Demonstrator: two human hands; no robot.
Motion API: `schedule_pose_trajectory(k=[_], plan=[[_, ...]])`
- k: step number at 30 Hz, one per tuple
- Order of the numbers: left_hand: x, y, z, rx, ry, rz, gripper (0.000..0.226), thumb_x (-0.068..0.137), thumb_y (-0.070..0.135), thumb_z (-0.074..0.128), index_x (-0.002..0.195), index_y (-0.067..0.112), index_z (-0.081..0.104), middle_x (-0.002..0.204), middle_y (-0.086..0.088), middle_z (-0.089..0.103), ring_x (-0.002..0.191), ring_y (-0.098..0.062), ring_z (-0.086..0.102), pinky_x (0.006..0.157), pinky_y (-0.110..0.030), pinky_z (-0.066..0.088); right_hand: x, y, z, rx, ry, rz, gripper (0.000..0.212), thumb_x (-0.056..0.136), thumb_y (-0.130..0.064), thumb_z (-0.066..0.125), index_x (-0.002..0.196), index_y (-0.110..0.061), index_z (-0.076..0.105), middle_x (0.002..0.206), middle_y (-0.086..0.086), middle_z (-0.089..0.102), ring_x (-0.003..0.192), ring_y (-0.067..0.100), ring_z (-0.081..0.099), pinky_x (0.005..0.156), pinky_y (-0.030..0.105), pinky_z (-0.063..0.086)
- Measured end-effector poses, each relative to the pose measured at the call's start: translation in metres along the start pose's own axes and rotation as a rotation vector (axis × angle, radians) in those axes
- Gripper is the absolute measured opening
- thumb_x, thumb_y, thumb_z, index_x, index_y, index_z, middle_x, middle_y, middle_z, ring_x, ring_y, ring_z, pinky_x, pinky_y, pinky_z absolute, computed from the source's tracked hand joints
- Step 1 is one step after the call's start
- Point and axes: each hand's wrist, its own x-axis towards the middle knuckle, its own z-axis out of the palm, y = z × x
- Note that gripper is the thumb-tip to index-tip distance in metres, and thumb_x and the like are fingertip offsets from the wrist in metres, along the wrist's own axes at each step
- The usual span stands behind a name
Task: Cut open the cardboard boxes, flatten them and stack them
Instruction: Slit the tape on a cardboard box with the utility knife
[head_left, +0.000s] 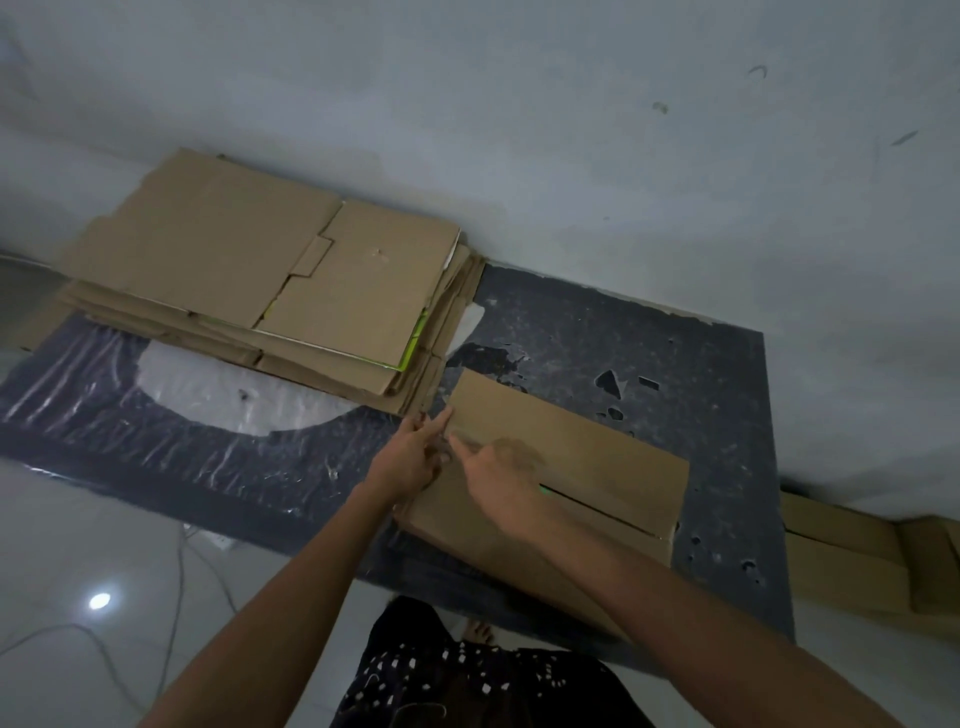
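Observation:
A brown cardboard box stands on a dark mat, its top showing a long slit along the seam. My left hand grips the box's left edge near the far corner, fingers curled onto the cardboard. My right hand lies on the box top just beside it, index finger stretched toward that same corner. A stack of flattened cardboard boxes lies to the far left against the wall, its near right corner almost touching the box. No cutting tool is visible in either hand.
A pale wall runs behind the mat. More brown cardboard lies at the right against the wall. The mat has a worn white patch. Thin cables trail over the glossy tiled floor at the left. My bare foot stands by the mat's near edge.

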Motion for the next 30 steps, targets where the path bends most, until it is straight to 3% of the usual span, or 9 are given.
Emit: schedule_pose_trajectory(k=[3,7,11,16,20,22,25,28,30], plan=[[0.002,0.003,-0.004,0.026,-0.030,-0.041,0.071,0.094,0.021,0.056,0.152,0.032,0.017,0.139,-0.015,0.035,0.121,-0.029,0.044,0.096,-0.033,0.040,-0.001,0.005,0.001,0.001,-0.031,-0.010,0.058,0.097,0.001,0.032,0.152,-0.015,0.018,0.105,0.021,0.060,0.081,0.030,0.058,0.069,0.041,0.050],[0.001,0.007,-0.004,0.071,-0.038,-0.078,0.071,0.095,0.026,0.055,0.152,0.038,0.014,0.145,-0.015,0.032,0.127,-0.031,0.042,0.104,-0.039,0.039,-0.011,0.022,-0.003,0.105,-0.149,0.023,0.059,0.095,0.008,0.027,0.150,-0.016,0.025,0.096,0.019,0.055,0.057,0.019,0.037,0.052,0.033,0.038],[0.003,0.009,-0.004,0.096,-0.041,-0.091,0.071,0.096,0.028,0.054,0.152,0.038,0.011,0.144,-0.014,0.033,0.130,-0.031,0.040,0.108,-0.043,0.035,-0.038,0.055,0.011,0.075,-0.130,0.066,0.049,0.094,0.006,0.038,0.138,-0.016,0.039,0.103,0.018,0.061,0.086,0.029,0.060,0.067,0.037,0.049],[0.002,0.010,-0.002,0.140,-0.018,-0.098,0.071,0.095,0.027,0.054,0.153,0.036,0.014,0.140,-0.015,0.038,0.125,-0.032,0.044,0.105,-0.043,0.039,-0.101,0.109,0.032,0.185,-0.228,0.251,0.039,0.104,-0.016,0.030,0.141,-0.018,0.040,0.127,0.014,0.056,0.108,0.029,0.057,0.092,0.040,0.048],[0.003,0.010,0.001,0.171,-0.009,-0.130,0.073,0.093,0.031,0.057,0.151,0.042,0.014,0.139,-0.013,0.041,0.125,-0.033,0.045,0.102,-0.048,0.042,-0.164,0.147,0.021,0.049,-0.254,0.315,0.048,0.102,-0.015,0.032,0.149,-0.024,0.024,0.078,0.005,0.043,0.060,0.016,0.039,0.053,0.026,0.034],[0.004,0.008,0.001,0.184,0.000,-0.119,0.074,0.092,0.031,0.058,0.150,0.044,0.014,0.139,-0.013,0.043,0.125,-0.033,0.045,0.101,-0.048,0.042,-0.173,0.154,0.021,0.042,-0.287,0.342,0.055,0.101,-0.009,0.030,0.151,-0.027,0.018,0.068,0.000,0.027,0.054,0.012,0.027,0.048,0.025,0.025],[0.005,0.010,0.001,0.232,-0.014,-0.125,0.072,0.092,0.032,0.055,0.150,0.044,0.013,0.139,-0.015,0.043,0.123,-0.036,0.047,0.099,-0.049,0.044,-0.173,0.158,0.026,0.021,-0.274,0.335,0.061,0.098,-0.002,0.028,0.151,-0.031,0.020,0.067,0.001,0.030,0.053,0.013,0.029,0.048,0.027,0.026],[0.002,0.033,0.001,0.522,0.038,-0.172,0.064,0.095,0.034,0.050,0.150,0.033,0.019,0.143,-0.016,0.030,0.126,-0.039,0.039,0.100,-0.049,0.041,-0.175,0.163,0.028,0.061,-0.303,0.330,0.065,0.098,-0.002,0.028,0.151,-0.037,0.015,0.073,0.003,0.040,0.058,0.015,0.039,0.054,0.029,0.036],[0.003,0.063,0.008,0.765,0.050,-0.040,0.057,0.096,0.025,0.045,0.149,0.020,0.023,0.147,-0.018,0.023,0.132,-0.039,0.030,0.106,-0.047,0.034,-0.177,0.171,0.036,0.125,-0.320,0.314,0.058,0.102,-0.011,0.026,0.151,-0.038,0.013,0.104,0.013,0.058,0.083,0.025,0.057,0.073,0.034,0.050]])
